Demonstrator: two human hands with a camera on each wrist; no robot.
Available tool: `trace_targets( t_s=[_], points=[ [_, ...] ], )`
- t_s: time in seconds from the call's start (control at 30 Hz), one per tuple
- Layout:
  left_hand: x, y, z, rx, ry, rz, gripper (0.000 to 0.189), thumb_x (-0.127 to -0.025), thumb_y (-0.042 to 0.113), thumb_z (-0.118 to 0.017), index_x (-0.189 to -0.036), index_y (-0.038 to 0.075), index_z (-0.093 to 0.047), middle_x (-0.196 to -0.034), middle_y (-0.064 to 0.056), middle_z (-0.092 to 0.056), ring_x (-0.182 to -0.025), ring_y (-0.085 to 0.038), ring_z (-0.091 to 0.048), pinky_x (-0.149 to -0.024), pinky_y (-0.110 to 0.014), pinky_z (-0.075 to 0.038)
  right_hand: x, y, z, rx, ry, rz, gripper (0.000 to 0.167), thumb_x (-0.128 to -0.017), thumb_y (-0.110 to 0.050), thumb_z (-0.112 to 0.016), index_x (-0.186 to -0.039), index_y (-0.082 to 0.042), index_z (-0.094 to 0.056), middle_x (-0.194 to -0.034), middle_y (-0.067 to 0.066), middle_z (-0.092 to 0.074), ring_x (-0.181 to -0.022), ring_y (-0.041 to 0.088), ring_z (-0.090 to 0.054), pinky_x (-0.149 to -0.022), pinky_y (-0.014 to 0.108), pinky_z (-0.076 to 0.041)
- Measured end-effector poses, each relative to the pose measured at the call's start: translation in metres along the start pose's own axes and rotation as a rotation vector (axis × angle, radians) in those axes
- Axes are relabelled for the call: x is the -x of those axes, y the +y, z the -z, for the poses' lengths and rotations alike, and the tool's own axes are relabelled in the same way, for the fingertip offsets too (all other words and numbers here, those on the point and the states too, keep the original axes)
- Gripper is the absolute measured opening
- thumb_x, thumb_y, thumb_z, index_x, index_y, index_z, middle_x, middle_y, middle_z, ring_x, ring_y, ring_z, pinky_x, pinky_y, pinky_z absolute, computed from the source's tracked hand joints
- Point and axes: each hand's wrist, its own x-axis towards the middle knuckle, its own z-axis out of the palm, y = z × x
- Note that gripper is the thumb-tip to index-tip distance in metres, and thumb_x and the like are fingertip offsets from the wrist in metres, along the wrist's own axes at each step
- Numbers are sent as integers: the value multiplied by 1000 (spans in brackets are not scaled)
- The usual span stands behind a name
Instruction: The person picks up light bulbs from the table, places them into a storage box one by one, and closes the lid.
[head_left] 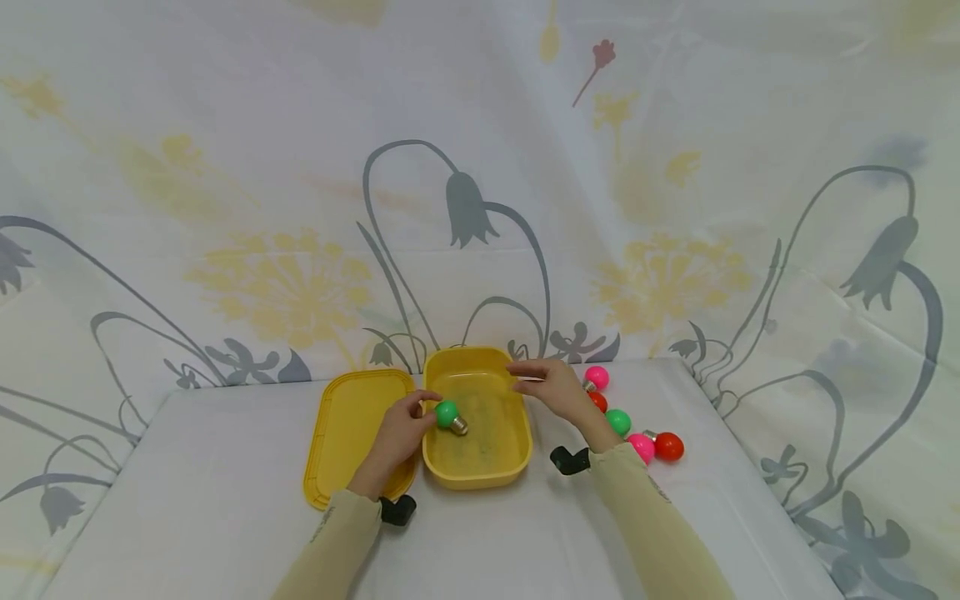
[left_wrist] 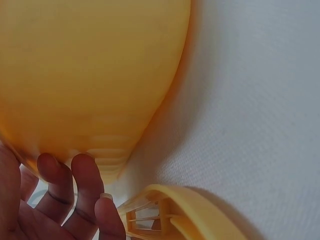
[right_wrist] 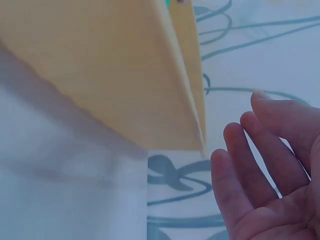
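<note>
In the head view, a green light bulb (head_left: 447, 413) is at the left side of a yellow plastic box (head_left: 477, 481), its metal base slanting down to the right. My left hand (head_left: 401, 429) pinches the bulb's round end between thumb and index finger over the left rim. The left wrist view shows the other fingers of the left hand (left_wrist: 75, 200) curled beside the box's outer wall; the bulb is hidden there. Over the box's right rim, my right hand (head_left: 551, 387) has its fingers extended, holding nothing. The right wrist view shows the right hand (right_wrist: 275, 165) apart from the box wall.
A yellow lid (head_left: 356, 417) lies left of the box. Right of the right forearm are several bulbs, among them a pink bulb (head_left: 597, 377), a green one (head_left: 618, 421) and a red one (head_left: 669, 447). Behind the white table hangs a flower-patterned cloth (head_left: 480, 275).
</note>
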Motion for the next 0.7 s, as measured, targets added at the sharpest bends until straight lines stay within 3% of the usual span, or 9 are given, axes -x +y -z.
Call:
trace_targets(
  t_s=[0.3,0.43,0.7],
  points=[
    [2,2,1,-10,-2,-19,26,-90,10,-64,-116,12,-69,-71,-2,-42,-59,-17,-41,-54,-27,-33,21,14,21,-34,33,-26,36,-91,-9,-71,-127,-4,-68,-128,11,-65,-121,34,-59,-94,42,-50],
    [2,4,1,-19,-6,-23,27,-90,9,-63,-116,10,-68,-70,-2,-42,-59,-17,-41,-53,-27,-33,32,16,29,2,69,-24,35,-91,-9,-71,-125,-5,-69,-126,12,-66,-117,38,-61,-93,40,-51],
    [2,3,2,-11,-6,-13,27,-89,10,-62,-116,12,-68,-71,-3,-43,-60,-18,-43,-54,-28,-34,55,23,46,67,115,-66,34,-90,-13,-72,-123,-7,-70,-122,12,-68,-104,27,-68,-77,23,-54]
  ],
)
